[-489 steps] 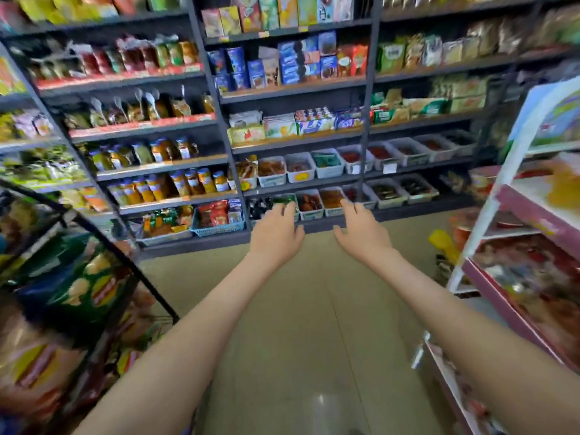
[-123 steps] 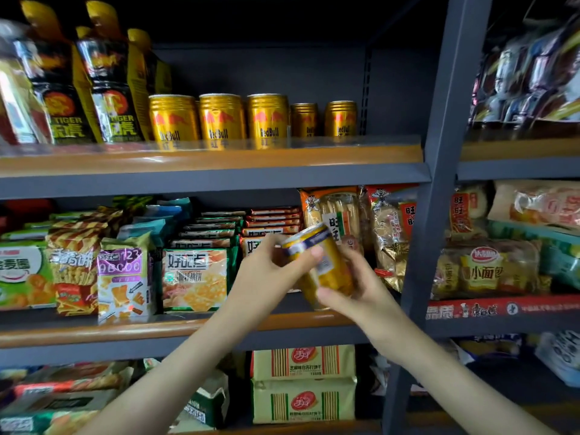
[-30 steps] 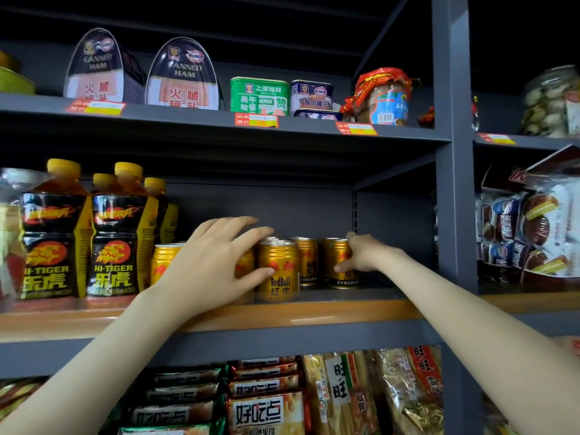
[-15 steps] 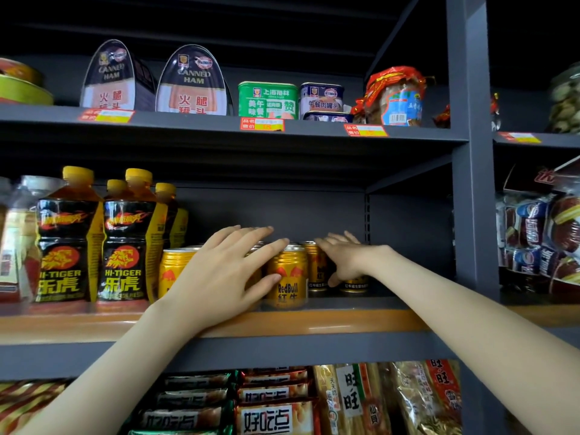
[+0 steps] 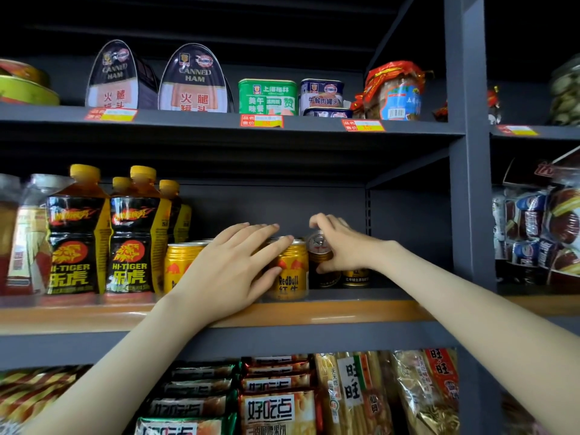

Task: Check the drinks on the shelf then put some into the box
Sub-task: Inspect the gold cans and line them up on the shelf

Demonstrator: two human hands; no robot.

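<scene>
Left hand [image 5: 232,271] lies flat, fingers straight, over a Red Bull can [image 5: 290,274]; right hand [image 5: 342,243] pinches a tilted can [image 5: 320,257] by its top. A third can [image 5: 180,265] stands left of the left hand, a fourth can [image 5: 356,276] under the right; four Hi-Tiger bottles [image 5: 135,240] further left.

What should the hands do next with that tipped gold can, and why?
Probably lift the tilted can out toward you. The right hand grips it near its top, tipped toward the camera, so it seems ready to come off the shelf. The left hand lies flat on the front cans, likely steadying them.
</scene>
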